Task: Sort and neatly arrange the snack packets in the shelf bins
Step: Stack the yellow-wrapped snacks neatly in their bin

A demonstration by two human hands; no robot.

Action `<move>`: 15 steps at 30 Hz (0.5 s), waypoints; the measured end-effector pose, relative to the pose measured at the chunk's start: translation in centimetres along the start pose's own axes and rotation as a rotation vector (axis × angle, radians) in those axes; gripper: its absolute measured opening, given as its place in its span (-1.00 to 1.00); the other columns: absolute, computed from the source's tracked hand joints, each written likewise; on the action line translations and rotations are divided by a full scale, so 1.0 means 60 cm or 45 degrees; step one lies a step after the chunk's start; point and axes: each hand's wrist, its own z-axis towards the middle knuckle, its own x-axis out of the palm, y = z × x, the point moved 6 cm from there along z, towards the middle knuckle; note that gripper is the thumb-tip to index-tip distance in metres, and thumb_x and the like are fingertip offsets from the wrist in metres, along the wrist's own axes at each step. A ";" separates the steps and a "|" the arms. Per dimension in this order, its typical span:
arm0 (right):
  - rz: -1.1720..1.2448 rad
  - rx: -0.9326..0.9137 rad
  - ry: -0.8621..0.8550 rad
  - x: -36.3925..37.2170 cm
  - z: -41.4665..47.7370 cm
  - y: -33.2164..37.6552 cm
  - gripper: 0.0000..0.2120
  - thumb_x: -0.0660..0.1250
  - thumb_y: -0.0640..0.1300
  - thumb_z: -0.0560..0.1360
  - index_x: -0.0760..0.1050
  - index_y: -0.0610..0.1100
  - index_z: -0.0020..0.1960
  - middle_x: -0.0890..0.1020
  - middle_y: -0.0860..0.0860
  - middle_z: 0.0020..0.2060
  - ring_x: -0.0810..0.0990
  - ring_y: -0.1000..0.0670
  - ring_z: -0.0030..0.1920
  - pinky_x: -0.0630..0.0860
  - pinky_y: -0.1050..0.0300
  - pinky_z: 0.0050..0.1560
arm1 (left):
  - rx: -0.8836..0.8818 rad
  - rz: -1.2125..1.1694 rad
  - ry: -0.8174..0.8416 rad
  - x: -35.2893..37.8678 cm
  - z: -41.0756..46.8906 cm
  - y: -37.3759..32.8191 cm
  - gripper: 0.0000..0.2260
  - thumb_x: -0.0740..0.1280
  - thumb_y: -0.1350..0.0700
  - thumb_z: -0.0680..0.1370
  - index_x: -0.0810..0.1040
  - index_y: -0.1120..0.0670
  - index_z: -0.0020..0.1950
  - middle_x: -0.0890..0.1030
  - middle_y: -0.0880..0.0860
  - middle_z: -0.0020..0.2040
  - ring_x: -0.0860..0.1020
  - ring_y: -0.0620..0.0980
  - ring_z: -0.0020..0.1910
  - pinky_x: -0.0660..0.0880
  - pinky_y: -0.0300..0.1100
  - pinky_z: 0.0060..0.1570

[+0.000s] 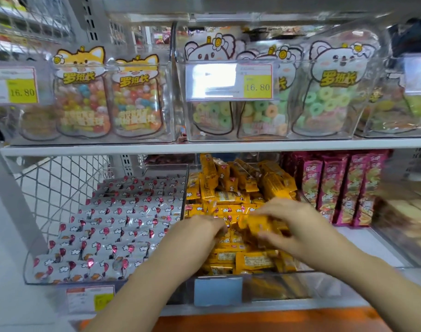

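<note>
Both hands deep in middle clear bin [288,275], lower shelf. Left hand [200,227] palm-down on yellow packets [231,197], fingers buried among them; grip on any single packet not readable. Right hand [293,224] curled round a small bundle of yellow packets, fingers closed on it, blurred by motion.

Yellow packets heaped and criss-crossed, far ones standing on end, near ones lying flat against front wall. White packets [113,226] in left bin already in tidy rows; pink boxes [334,188] upright to the right.

Risks, as judged:
- far upright stack leaning; likely to topple forward if disturbed from below.
- slippery wrappers; bundle could fan out and drop over front wall.
- overfull heap near left wall; packets could spill into white rows.
</note>
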 end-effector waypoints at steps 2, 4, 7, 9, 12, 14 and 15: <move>0.269 0.105 -0.310 -0.049 -0.023 -0.015 -0.70 0.42 0.01 0.39 0.51 0.18 0.09 0.60 0.26 -0.13 0.56 0.24 -0.07 0.45 0.44 -0.06 | -0.015 0.005 0.055 0.003 0.005 -0.004 -0.73 0.17 0.14 0.62 0.43 -0.03 0.31 0.50 -0.03 0.23 0.48 -0.01 0.20 0.45 -0.09 0.18; 0.569 0.231 -0.639 -0.080 -0.053 -0.039 -0.73 0.41 -0.03 0.32 0.53 0.25 -0.03 0.65 0.16 -0.26 0.61 0.17 -0.22 0.47 0.45 -0.19 | -0.032 0.041 0.149 0.013 0.009 -0.010 -0.71 0.19 0.15 0.61 0.40 0.00 0.33 0.49 0.01 0.24 0.48 0.03 0.21 0.43 -0.05 0.20; 0.793 0.280 -0.889 -0.084 -0.086 -0.068 -0.70 0.41 -0.10 0.33 0.53 0.31 -0.12 0.65 0.22 -0.21 0.62 0.19 -0.26 0.49 0.46 -0.23 | -0.027 0.174 0.224 0.034 0.008 -0.019 -0.67 0.27 0.12 0.58 0.35 0.00 0.34 0.50 0.04 0.23 0.51 0.05 0.13 0.49 -0.04 0.04; 0.736 0.243 -0.883 -0.081 -0.096 -0.072 -0.66 0.47 -0.12 0.36 0.51 0.31 -0.08 0.64 0.23 -0.16 0.62 0.20 -0.20 0.50 0.44 -0.16 | -0.047 0.265 0.237 0.043 0.010 -0.020 -0.71 0.28 0.10 0.56 0.37 0.03 0.27 0.53 0.07 0.16 0.53 0.08 0.09 0.47 -0.04 -0.03; 0.591 0.141 -0.919 -0.090 -0.108 -0.067 -0.72 0.43 -0.04 0.40 0.47 0.26 0.01 0.59 0.28 -0.07 0.60 0.18 -0.06 0.49 0.40 -0.06 | -0.116 0.221 0.271 0.047 0.018 -0.018 -0.72 0.31 0.02 0.54 0.38 0.04 0.21 0.54 0.07 0.14 0.53 0.11 0.09 0.45 -0.07 -0.03; 0.463 0.078 -0.938 -0.095 -0.115 -0.068 -0.83 0.37 -0.03 0.39 0.47 0.07 -0.03 0.56 0.24 -0.03 0.56 0.20 -0.01 0.47 0.39 -0.02 | -0.174 0.049 0.265 0.042 0.021 -0.015 -0.75 0.33 -0.03 0.53 0.40 -0.01 0.16 0.53 0.00 0.12 0.51 0.04 0.06 0.47 -0.09 -0.02; 0.368 0.059 -0.918 -0.093 -0.115 -0.069 -0.84 0.38 -0.06 0.39 0.46 -0.02 -0.07 0.55 0.19 -0.03 0.54 0.24 0.01 0.45 0.41 -0.01 | -0.198 -0.046 0.249 0.039 0.022 -0.013 -0.77 0.33 -0.04 0.53 0.41 -0.03 0.12 0.52 -0.04 0.07 0.50 -0.01 0.03 0.47 -0.11 -0.03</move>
